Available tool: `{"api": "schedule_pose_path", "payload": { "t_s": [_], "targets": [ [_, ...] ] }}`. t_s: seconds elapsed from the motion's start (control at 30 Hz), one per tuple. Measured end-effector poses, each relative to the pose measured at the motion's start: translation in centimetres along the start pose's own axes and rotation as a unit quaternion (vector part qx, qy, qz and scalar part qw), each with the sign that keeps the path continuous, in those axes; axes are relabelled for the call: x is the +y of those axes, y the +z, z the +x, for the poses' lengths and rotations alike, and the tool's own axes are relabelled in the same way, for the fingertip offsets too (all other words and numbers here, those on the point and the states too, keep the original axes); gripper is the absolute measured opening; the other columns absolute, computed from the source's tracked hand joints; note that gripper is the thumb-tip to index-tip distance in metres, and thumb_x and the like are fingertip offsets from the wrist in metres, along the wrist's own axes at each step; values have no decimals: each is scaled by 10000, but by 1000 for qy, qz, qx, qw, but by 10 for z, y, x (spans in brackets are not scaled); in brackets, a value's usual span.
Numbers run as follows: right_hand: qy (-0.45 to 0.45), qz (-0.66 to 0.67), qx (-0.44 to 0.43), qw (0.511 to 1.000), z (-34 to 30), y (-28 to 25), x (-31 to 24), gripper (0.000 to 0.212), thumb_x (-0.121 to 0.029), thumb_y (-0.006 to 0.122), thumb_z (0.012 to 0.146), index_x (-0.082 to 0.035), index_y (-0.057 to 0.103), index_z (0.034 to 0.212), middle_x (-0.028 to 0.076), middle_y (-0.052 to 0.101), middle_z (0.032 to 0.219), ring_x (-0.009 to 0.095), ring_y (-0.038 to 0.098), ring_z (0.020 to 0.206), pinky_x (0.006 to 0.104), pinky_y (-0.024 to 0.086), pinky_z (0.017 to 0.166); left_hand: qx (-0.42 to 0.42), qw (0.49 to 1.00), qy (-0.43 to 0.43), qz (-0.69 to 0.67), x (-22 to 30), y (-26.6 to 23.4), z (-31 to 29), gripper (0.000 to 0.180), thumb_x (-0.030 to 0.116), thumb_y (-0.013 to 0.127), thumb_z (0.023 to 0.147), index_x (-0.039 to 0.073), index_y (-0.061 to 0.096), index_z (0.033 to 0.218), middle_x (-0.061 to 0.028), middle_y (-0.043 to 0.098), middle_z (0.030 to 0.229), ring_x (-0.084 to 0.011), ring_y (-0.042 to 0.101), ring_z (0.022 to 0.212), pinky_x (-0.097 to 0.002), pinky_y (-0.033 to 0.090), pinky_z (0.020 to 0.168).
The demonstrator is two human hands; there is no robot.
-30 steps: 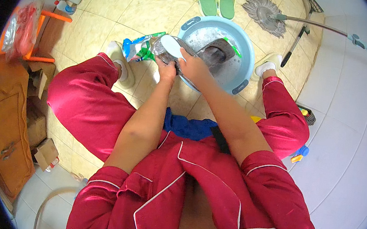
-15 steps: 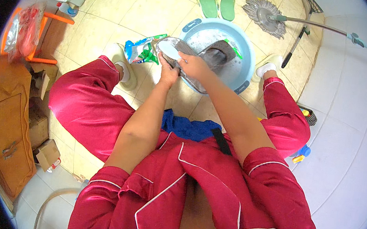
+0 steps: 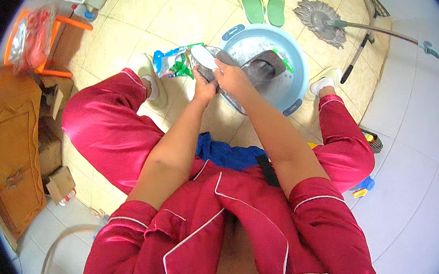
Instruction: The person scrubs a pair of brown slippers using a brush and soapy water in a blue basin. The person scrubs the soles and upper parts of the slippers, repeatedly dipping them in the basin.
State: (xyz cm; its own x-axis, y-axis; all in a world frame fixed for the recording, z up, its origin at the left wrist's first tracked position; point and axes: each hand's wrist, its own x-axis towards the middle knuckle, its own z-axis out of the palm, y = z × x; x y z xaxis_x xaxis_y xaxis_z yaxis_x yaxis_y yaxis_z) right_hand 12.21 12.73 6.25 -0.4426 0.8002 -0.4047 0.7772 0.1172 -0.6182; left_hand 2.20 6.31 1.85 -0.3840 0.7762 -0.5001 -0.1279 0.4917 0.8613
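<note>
My right hand (image 3: 232, 78) is closed round the end of a white scrubbing brush (image 3: 204, 57), which rests on a wet dark grey slipper (image 3: 227, 57). My left hand (image 3: 204, 85) grips that slipper from the near side, partly hiding it. The slipper is held tilted at the left rim of a light blue basin (image 3: 305, 76). Inside the basin, in foamy water, lies another dark slipper (image 3: 265, 69) with a bright green strip (image 3: 283, 60) beside it. A white, blue and green plastic packet (image 3: 172, 63) lies on the floor left of my hands.
Green flip-flops (image 3: 254, 7) stand beyond the basin. A grey mop head (image 3: 319, 23) and a black-handled tool (image 3: 351, 62) lie at the far right. To the left are an orange stool (image 3: 57, 73) with plastic bags, cardboard boxes (image 3: 59, 184) and a brown cabinet (image 3: 10, 163).
The whole view has shifted slightly. The brush has moved a little on the slipper, and both hands keep their grip.
</note>
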Motion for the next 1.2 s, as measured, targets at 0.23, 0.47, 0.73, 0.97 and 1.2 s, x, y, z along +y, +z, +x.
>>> {"api": "schedule_pose_path", "payload": {
  "t_s": [0.23,0.47,0.73,0.97,1.2],
  "targets": [
    [52,221,157,961,-54,-31,76,433,-379,537,838,-12,600,1058,199,634,878,307,623,818,363,473,731,41,899,0,435,28,-22,22,616,502,683,649,8,621,1011,-252,545,1118,-371,531,998,-382,418,863],
    [163,315,91,931,-104,-37,72,401,-396,521,851,-4,604,872,62,505,542,155,487,403,304,391,397,23,982,-30,184,4,-40,33,386,304,645,771,-21,616,977,-192,612,996,-287,604,809,-358,474,737],
    [117,339,101,928,-102,-28,50,406,-386,503,861,-7,588,977,81,563,634,167,527,446,307,429,427,135,911,-220,-321,3,11,-14,241,246,551,886,31,510,987,-74,533,826,-168,498,617,-281,479,499],
    [136,320,134,928,-70,16,64,369,-362,490,872,-28,594,989,98,563,599,183,514,398,334,437,419,56,920,-303,-242,-30,27,-35,228,243,520,897,22,512,953,-76,527,735,-180,522,536,-313,465,437],
    [112,183,118,970,-68,7,57,480,-468,572,778,-45,604,1003,210,630,914,375,591,899,424,444,803,170,850,141,479,19,-3,-39,461,428,738,656,14,576,779,-158,557,758,-341,556,656,-431,466,697]
  ]
}}
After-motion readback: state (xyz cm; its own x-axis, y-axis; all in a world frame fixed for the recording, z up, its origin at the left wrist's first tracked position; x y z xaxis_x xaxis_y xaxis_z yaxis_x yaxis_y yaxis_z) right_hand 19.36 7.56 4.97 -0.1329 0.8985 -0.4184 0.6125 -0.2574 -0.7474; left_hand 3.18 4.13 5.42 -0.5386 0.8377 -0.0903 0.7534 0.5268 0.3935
